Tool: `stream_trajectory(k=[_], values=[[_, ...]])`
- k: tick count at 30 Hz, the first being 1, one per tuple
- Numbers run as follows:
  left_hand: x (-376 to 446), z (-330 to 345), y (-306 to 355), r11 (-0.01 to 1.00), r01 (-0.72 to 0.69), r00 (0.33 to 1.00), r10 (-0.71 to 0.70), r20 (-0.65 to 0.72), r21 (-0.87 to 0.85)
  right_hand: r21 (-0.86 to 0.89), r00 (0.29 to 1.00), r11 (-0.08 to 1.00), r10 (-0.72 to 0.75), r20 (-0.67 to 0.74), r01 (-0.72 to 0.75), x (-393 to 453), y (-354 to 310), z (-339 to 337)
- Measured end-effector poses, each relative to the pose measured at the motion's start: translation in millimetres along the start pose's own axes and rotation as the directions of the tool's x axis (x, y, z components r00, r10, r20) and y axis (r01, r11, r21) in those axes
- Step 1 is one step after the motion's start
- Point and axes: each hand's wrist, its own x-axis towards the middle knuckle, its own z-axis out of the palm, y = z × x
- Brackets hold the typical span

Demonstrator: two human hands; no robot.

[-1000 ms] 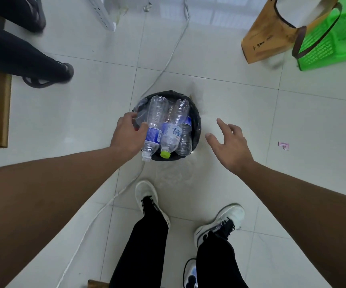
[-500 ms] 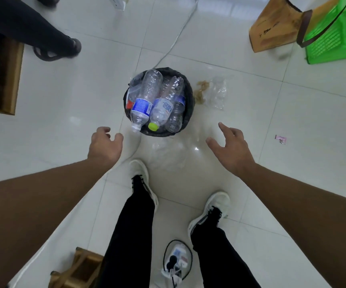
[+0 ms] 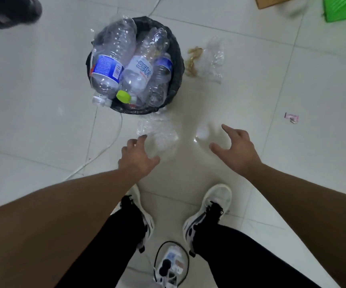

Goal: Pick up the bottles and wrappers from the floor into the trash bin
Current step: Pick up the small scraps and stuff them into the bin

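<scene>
Trash bin (image 3: 176, 65), black-lined, stands on the tiled floor (image 3: 33, 100), heaped with clear bottles (image 3: 114, 59). Clear wrapper (image 3: 157, 134) lies on the floor just below the bin. Left hand (image 3: 136, 159) hovers at it, fingers spread, holding nothing. Right hand (image 3: 236, 148) is spread, empty. Second crumpled wrapper (image 3: 209, 59) lies beside the bin's right side.

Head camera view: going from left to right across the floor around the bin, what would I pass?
Dark sandal → trash bin full of bottles → clear wrapper with brown scraps → small pink wrapper → green basket.
</scene>
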Motion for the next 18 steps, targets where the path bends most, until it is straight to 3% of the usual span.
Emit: stream_trajectory(k=[7,10,14,18], values=[[128,94,6,0.978,-0.079,0.997,0.082,-0.004,0.194,0.039,0.999,0.999,0.002,-0.041,0.0,101,42,82],[159,121,3,0.967,-0.117,0.985,0.142,-0.096,0.226,0.068,0.998,0.997,0.031,-0.056,-0.028,129,57,105],[152,133,-16,0.912,-0.401,0.913,0.406,-0.045,0.082,0.128,0.99,0.988,0.094,-0.101,-0.081,120,60,106],[97,106,-5,0.932,-0.359,0.927,0.362,-0.099,0.044,0.186,0.988,0.979,0.109,-0.108,-0.087,63,46,68]])
